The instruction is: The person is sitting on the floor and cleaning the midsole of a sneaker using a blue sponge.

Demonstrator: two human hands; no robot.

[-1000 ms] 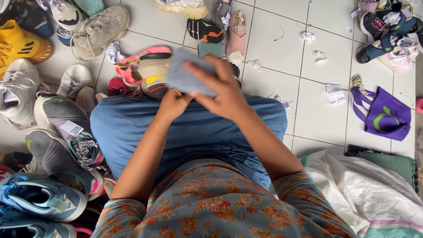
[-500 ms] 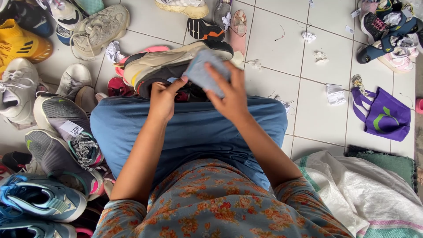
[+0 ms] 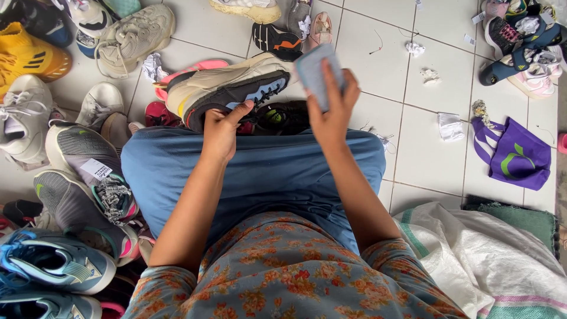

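My left hand (image 3: pixel 223 131) grips the heel end of a beige and black sneaker (image 3: pixel 227 87) with a blue patch, held on its side above my knees. My right hand (image 3: pixel 332 111) holds a folded grey-blue cloth (image 3: pixel 316 71) lifted just to the right of the sneaker's toe, clear of it. A dark shoe with green accents (image 3: pixel 277 118) lies on the floor below the held sneaker, partly hidden by my hands. My blue skirt (image 3: pixel 260 177) covers my lap.
Many loose shoes crowd the left side, among them a yellow one (image 3: pixel 26 56), a cream one (image 3: pixel 133 38) and grey ones (image 3: pixel 77 207). A purple bag (image 3: pixel 520 156) lies at the right, sandals (image 3: pixel 520 41) at the top right, a white sack (image 3: pixel 490 254) at the lower right. Crumpled paper dots the white tiles.
The sneaker has turned from sole-up to lying on its side in my left hand. My right hand lifted the cloth off it and moved up and right.
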